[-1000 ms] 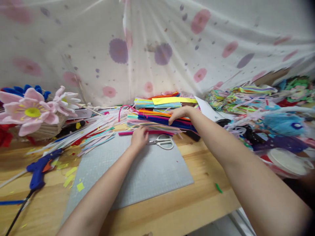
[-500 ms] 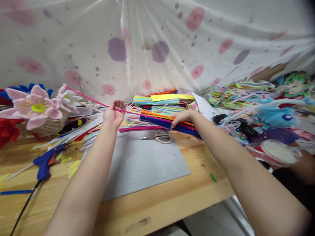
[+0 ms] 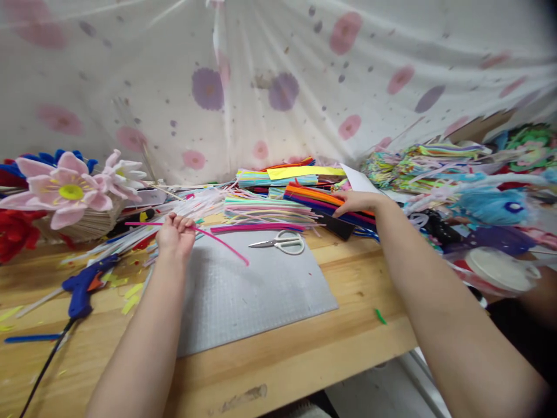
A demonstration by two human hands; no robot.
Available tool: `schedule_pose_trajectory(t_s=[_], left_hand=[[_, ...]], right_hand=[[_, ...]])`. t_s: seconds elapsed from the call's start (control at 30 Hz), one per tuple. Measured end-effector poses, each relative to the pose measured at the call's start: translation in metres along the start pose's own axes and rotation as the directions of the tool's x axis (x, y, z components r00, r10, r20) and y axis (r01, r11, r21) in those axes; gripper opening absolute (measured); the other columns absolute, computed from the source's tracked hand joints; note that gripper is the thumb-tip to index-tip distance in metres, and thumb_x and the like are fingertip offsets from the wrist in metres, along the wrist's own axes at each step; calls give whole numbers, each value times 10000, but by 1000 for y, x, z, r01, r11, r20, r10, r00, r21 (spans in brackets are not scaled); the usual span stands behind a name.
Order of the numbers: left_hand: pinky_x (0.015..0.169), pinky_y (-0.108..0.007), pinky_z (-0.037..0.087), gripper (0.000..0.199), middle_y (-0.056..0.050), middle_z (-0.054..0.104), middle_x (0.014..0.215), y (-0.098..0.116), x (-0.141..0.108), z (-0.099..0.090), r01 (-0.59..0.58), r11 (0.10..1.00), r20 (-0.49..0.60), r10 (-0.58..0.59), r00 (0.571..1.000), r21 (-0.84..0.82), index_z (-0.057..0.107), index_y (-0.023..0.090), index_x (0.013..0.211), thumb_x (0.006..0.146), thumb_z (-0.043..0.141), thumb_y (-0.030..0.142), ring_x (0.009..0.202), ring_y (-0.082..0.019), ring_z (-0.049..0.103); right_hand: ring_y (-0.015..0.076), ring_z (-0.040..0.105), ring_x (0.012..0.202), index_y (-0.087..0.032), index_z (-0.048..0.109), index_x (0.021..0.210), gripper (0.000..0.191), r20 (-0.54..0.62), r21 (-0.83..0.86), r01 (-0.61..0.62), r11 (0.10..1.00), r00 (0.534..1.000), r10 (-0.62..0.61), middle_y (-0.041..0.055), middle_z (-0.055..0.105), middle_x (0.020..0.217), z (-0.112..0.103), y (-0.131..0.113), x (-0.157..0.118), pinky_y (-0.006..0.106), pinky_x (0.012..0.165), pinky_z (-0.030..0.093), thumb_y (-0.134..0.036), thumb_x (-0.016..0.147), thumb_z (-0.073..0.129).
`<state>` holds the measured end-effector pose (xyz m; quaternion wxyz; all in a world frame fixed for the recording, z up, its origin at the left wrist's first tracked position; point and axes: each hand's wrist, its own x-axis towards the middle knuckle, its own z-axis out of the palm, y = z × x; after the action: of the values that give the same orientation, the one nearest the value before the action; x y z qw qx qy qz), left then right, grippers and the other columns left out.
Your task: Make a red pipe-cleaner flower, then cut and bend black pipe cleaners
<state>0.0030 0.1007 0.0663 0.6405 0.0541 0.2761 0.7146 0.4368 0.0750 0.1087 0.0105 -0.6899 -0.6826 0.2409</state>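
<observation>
My left hand point(image 3: 176, 232) is closed around a bright pink pipe cleaner point(image 3: 230, 247), whose ends stick out on both sides above the grey cutting mat point(image 3: 256, 290). To the right, my right hand point(image 3: 354, 203) grips a bundle of orange, purple and dark blue pipe cleaners point(image 3: 311, 200), its fingers partly hidden behind the bundle. Several magenta pipe cleaners point(image 3: 256, 227) lie along the mat's back edge. Just in front of them rest scissors point(image 3: 282, 242) with pale handles, blades pointing left. Behind lies a pile of pastel pipe cleaners point(image 3: 261, 209).
At the left stand a pink pipe-cleaner flower point(image 3: 67, 188) and a blue glue gun point(image 3: 85, 284) with its cord. Yellow scraps point(image 3: 133, 296) litter the wood there. On the right are a light blue fluffy piece point(image 3: 489, 203) and a white-lidded tub point(image 3: 500, 270). A patterned curtain point(image 3: 261, 87) hangs behind.
The pink pipe cleaner is now clear of the bundle, and my left hand has moved left and down with it. My right hand has shifted right with the bundle, uncovering the pastel pile.
</observation>
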Motion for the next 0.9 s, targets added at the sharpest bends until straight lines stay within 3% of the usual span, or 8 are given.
schedule_pose_trajectory(t_s=[0.13,0.23,0.3,0.37,0.53,0.7,0.8,0.9], left_hand=[[463,-132,299,339,92,265,406,-37,2,14,54,999,-22,-54,998,1,345,162,646,960,222,128,340,-40,257],[539,-190,395,314,34,474,519,-82,-2,29,206,975,-29,-204,979,89,463,159,705,955,285,226,462,-76,461],[618,-246,440,281,-36,586,667,-105,-9,33,531,747,-29,-569,822,399,566,133,840,921,397,343,612,-129,566],[665,-258,452,347,-89,627,803,-117,-18,30,569,636,-75,-630,773,521,586,112,956,879,464,428,743,-162,603],[724,-258,471,430,-73,620,953,-111,-39,8,450,700,-74,-497,865,555,539,190,1146,816,561,465,829,-156,613],[646,-269,489,397,-47,661,817,-102,-46,-3,368,699,99,-530,842,613,632,171,1000,754,630,483,698,-155,620],[653,-274,495,367,-39,688,822,-96,-45,-11,281,705,119,-460,880,651,631,169,1008,686,725,319,687,-158,628],[669,-291,508,383,-37,698,824,-81,-42,-25,239,695,175,-468,866,678,625,163,991,625,738,178,682,-163,638]], right_hand=[[285,563,1104,-221,518,1276,673,-61,264,127,956,992,-115,71,604,1233,5,-28,-2,445,999,422,-453,667,686],[245,592,1049,-225,492,1284,635,-11,457,239,857,965,-263,58,612,1216,17,-63,4,427,943,464,-467,722,660],[236,593,1042,-236,495,1276,620,17,512,263,818,949,-316,40,613,1210,26,-80,11,406,932,471,-470,727,662],[231,587,1050,-239,534,1235,593,35,517,269,812,942,-334,28,617,1204,35,-92,18,386,952,455,-468,710,686],[199,628,960,-228,608,1121,441,244,751,44,659,909,-339,40,657,1137,70,-114,33,352,887,497,-533,806,560],[171,648,711,-171,629,984,323,351,895,-216,391,881,-317,57,709,811,113,-161,44,323,724,545,-423,902,446],[144,621,654,-158,625,922,295,300,933,-208,293,899,-319,45,689,753,128,-187,46,284,697,533,-370,922,420],[128,605,692,-158,617,896,267,218,931,-90,355,915,-339,43,674,834,137,-198,45,268,704,508,-359,911,443]])
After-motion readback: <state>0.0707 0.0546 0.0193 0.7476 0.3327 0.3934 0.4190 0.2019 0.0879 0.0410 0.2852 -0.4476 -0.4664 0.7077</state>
